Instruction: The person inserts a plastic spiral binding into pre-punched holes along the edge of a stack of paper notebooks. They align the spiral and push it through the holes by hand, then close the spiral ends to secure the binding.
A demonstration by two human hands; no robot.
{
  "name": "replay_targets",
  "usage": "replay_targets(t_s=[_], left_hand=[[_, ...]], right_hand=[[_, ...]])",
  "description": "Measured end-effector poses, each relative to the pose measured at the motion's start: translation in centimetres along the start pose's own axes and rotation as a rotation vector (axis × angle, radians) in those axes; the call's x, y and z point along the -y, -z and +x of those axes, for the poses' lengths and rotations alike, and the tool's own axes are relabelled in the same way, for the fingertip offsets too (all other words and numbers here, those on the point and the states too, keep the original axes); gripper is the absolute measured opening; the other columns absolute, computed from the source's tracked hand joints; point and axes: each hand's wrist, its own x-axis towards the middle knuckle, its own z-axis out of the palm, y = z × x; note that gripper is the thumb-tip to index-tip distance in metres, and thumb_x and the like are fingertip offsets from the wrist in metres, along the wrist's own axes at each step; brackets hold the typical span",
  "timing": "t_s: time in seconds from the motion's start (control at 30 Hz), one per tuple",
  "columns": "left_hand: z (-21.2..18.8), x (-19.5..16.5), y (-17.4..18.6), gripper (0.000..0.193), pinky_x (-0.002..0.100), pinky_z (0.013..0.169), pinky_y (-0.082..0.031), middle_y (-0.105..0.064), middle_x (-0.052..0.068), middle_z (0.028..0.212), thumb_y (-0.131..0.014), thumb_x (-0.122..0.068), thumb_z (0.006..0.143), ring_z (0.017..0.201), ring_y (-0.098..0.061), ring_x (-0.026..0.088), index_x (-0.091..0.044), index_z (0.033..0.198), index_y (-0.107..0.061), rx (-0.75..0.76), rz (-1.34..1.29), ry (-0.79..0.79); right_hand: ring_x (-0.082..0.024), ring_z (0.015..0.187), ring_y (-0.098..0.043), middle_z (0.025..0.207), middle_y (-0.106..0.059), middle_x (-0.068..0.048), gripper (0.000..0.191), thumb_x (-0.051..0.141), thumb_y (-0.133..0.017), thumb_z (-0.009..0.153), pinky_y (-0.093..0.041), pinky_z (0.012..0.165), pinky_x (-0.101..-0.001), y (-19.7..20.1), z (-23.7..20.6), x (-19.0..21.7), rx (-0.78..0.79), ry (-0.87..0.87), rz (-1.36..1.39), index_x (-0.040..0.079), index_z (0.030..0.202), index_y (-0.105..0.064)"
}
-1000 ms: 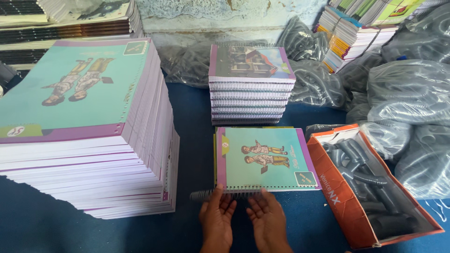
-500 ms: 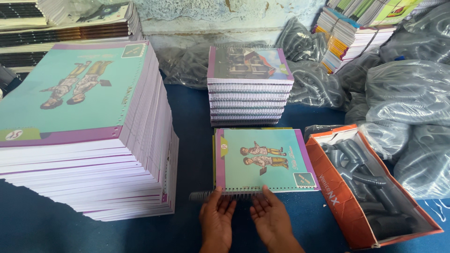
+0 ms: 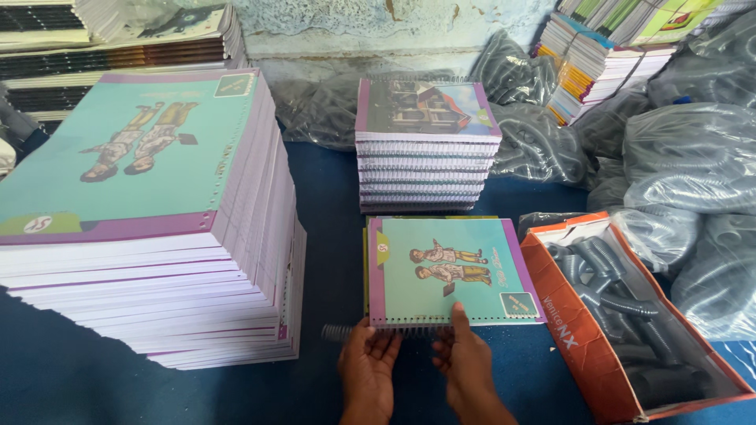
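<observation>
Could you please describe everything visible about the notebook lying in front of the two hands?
The notebook lies flat on the blue table, its teal cover bordered purple, with two cartoon figures. A dark spiral coil runs along its near edge, jutting out leftward. The left hand touches the coil; the right hand presses a finger on the cover.

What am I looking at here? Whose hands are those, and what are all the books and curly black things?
The picture comes from a camera worn on a person's head, looking down at a blue table. The left hand and right hand are that person's own. Both sit at the near edge of a teal notebook, where a black spiral coil runs along its punched edge; the left fingers touch the coil. A tall stack of loose notebooks stands to the left, a smaller bound stack behind. An orange box on the right holds more coils.
</observation>
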Motion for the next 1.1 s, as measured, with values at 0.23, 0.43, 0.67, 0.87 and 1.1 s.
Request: replay_targets(t_s=[0.23,0.43,0.67,0.87,1.1], left_hand=[[-0.5,0.1,-0.4,0.038,0.046,0.095,-0.059,-0.066,0.017,0.108,-0.068,-0.015,0.084,0.101,-0.069,0.030,0.000,0.118,-0.059,-0.017,-0.012,-0.004],[-1.0,0.2,-0.5,0.041,0.040,0.085,-0.058,-0.068,0.011,0.094,-0.079,-0.032,0.083,0.091,-0.068,0.025,-0.003,0.107,-0.062,-0.043,0.237,-0.100],[-1.0,-0.3,-1.2,0.046,0.038,0.085,-0.054,-0.067,0.011,0.101,-0.068,-0.041,0.089,0.093,-0.066,0.022,-0.003,0.114,-0.063,-0.038,0.128,0.012],[-2.1,-0.2,-1.2,0.043,0.036,0.089,-0.061,-0.066,0.012,0.105,-0.069,-0.011,0.078,0.099,-0.070,0.023,0.000,0.118,-0.057,0.145,0.072,-0.128],[-1.9,0.3,-1.5,0.051,0.036,0.069,-0.056,-0.069,0.013,0.090,-0.080,-0.026,0.083,0.079,-0.068,0.023,0.004,0.119,-0.060,-0.099,0.419,-0.151]], right_hand=[[-0.022,0.081,-0.057,0.090,-0.056,-0.007,0.066,0.068,-0.064,0.087,-0.045,0.068,-0.0400,-0.7,0.4,1.6,-0.003,-0.090,-0.120,0.005,0.106,-0.063],[-0.026,0.101,-0.064,0.106,-0.067,-0.008,0.043,0.040,-0.065,0.084,-0.051,0.090,-0.0440,0.2,-0.1,0.2,0.279,-0.124,0.364,0.011,0.115,-0.061],[-0.022,0.105,-0.066,0.107,-0.070,-0.008,0.037,0.028,-0.073,0.084,-0.052,0.090,-0.0389,0.7,-0.3,-1.7,0.277,-0.046,0.359,0.007,0.114,-0.064],[-0.028,0.097,-0.060,0.100,-0.062,-0.013,0.065,0.055,-0.072,0.087,-0.048,0.085,-0.0424,-0.7,-0.5,-0.3,0.148,-0.209,0.211,-0.001,0.118,-0.061],[-0.026,0.106,-0.066,0.111,-0.069,-0.010,0.043,0.016,-0.070,0.078,-0.052,0.097,-0.0433,-0.6,-0.3,-1.5,0.482,-0.046,0.507,0.004,0.118,-0.060]])
